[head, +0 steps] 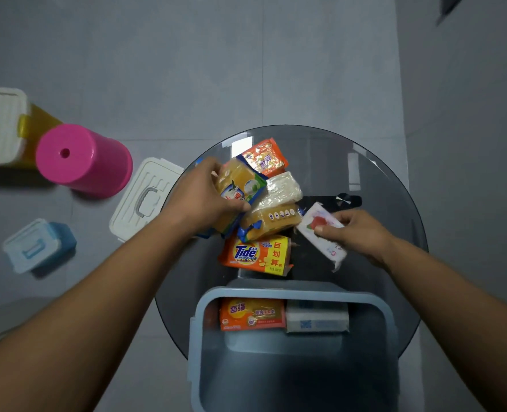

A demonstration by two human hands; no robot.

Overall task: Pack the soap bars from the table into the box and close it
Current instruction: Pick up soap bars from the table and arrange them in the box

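Plastic-wrapped soap bars (258, 253) look dense, rigid, slick, best taken across the long sides; yellow bar (236, 190) is clasped in left grip (200, 197), white bar (320, 233) pinched in right grip (356, 233).

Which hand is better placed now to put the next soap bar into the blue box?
The right hand, probably. It pinches the white soap bar alone, beside the pile, with an open path toward the blue box. The left hand grips the yellow soap bar inside the pile, farther from the box.
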